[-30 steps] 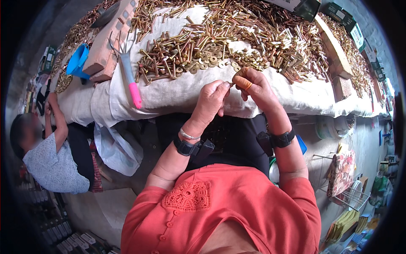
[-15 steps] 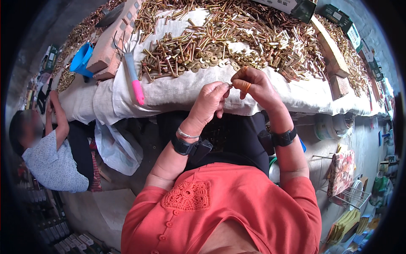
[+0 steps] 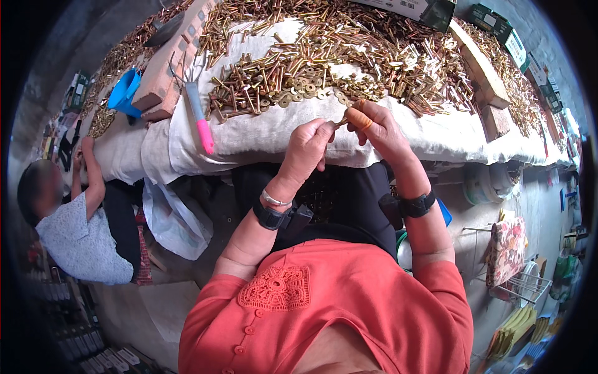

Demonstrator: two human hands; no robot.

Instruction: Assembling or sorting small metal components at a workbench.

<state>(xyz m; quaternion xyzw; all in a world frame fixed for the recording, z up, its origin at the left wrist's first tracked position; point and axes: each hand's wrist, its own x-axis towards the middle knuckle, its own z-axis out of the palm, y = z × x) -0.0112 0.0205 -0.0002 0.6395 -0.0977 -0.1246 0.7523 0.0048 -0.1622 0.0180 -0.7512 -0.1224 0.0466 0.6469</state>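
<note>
Both my hands meet above the near edge of the cloth-covered table. My left hand [image 3: 309, 142] is closed, thumb and forefinger pinching a small brass-coloured bolt [image 3: 341, 123]. At the bolt's other end my right hand [image 3: 381, 129] is closed too, with orange covers on its fingertips; the fingers hide much of the piece. Just beyond lie flat round washers [image 3: 304, 91] in a loose heap. A broad pile of brass-coloured bolts [image 3: 374, 53] spreads behind them.
Left of the pile lies a small hand rake [image 3: 199, 118] with a pink grip. Brick-like blocks [image 3: 163, 93] and a wooden beam [image 3: 479, 68] flank the pile. A blue cup [image 3: 124, 90] and a seated co-worker [image 3: 87, 230] are at the left. A carton [image 3: 417, 7] stands at the back.
My right fingers have curled in closer round the bolt, and more of its brass-coloured length shows between my hands. The view has shifted slightly.
</note>
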